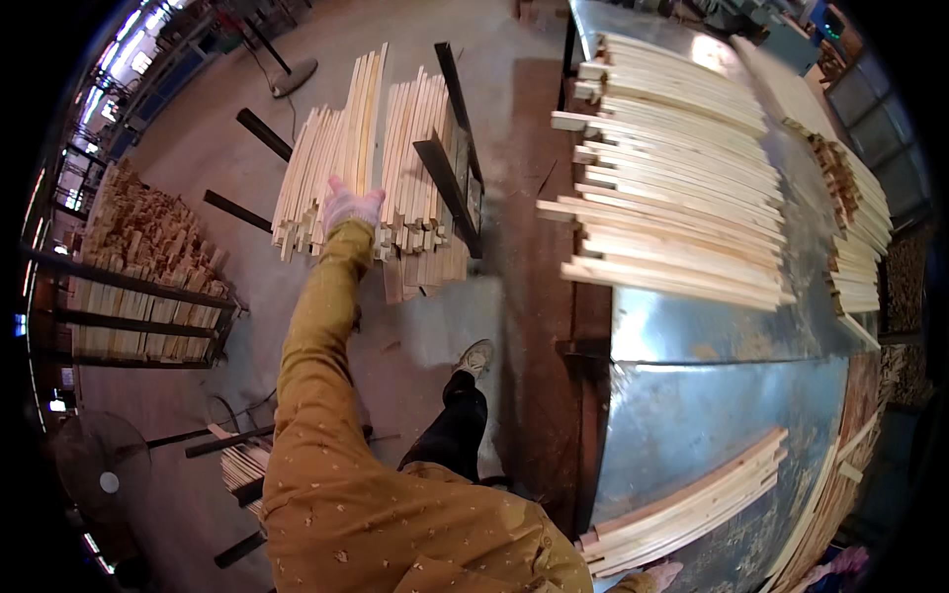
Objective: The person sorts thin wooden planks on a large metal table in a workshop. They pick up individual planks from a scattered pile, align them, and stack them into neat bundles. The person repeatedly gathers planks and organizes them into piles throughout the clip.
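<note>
My left arm reaches out to a stack of pale wooden strips [301, 183] on a rack with dark metal posts. The gloved left hand [353, 206] is closed around the near ends of a few strips [364, 119], which stick out past the far end of the stack. At the bottom edge, my right hand [660, 575] lies beside a small bundle of wooden strips [692, 499] on the metal table [712, 405]. Only part of this hand shows, and its fingers are not clear.
A large row of wooden strips [682, 178] covers the table's far part, some ends jutting over its edge. More piles [855, 208] lie farther right. At left stands a metal-framed crate of wood pieces [148, 287]; a fan [104, 469] is below it.
</note>
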`<state>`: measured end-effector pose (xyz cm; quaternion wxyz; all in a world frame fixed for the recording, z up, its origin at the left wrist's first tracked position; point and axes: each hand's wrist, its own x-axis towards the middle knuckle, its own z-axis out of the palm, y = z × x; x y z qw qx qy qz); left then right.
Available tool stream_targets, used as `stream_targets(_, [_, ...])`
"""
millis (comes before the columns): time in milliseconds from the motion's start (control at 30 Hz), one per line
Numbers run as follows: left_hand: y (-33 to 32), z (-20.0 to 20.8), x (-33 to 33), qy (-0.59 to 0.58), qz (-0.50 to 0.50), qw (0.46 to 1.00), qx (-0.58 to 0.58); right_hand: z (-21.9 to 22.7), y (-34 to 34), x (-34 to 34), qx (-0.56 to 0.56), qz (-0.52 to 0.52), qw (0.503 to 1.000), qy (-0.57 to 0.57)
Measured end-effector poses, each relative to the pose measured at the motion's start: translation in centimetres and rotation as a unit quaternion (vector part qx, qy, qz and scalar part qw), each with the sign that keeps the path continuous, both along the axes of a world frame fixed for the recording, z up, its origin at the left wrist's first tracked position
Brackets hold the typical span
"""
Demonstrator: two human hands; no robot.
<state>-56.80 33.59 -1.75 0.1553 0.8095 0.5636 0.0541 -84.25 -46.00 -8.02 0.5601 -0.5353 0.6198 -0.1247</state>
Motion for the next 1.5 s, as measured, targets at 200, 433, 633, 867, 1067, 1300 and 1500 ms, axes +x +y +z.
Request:
stream_targets(200, [7.6, -8.4, 11.2, 0.068, -0.072, 0.990, -0.101, 0.7, 10.4, 1.9, -0.032, 0.055, 0.989, 0.133])
stream_targets(433, [13.1, -18.5, 13.0, 0.055, -0.182, 0.980, 0.060, 2.2, 12.5, 1.3, -0.098, 0.220, 0.935, 0.262])
stream_targets(633, [5.7, -13.0, 6.5, -0.344, -0.224, 0.905, -0.115, 3.2, 9.8, 2.2, -0.257, 0.411, 0.645, 0.591])
stream_targets(867, [-37.5, -0.7, 0.3, -0.123, -0.640, 0.509, -0.562, 2.8, 6.1, 2.4, -0.253, 0.179, 0.870, 0.384])
stream_targets(1067, [-66.3, -2.1, 2.6, 0.113, -0.872, 0.475, -0.003, 2.6, -5.5, 10.5, -0.375, 0.250, 0.860, 0.240])
stream_targets(1300, [-75.9, -3.8, 0.9, 0.088, -0.710, 0.486, -0.502, 0.1, -6.6, 14.4, 0.037, 0.036, 0.934, -0.354])
stream_targets(1500, [-83.8, 17.1, 5.4, -0.230, -0.776, 0.411, -0.420, 16.9, -17.7, 20.4, -0.297, 0.245, 0.775, -0.501])
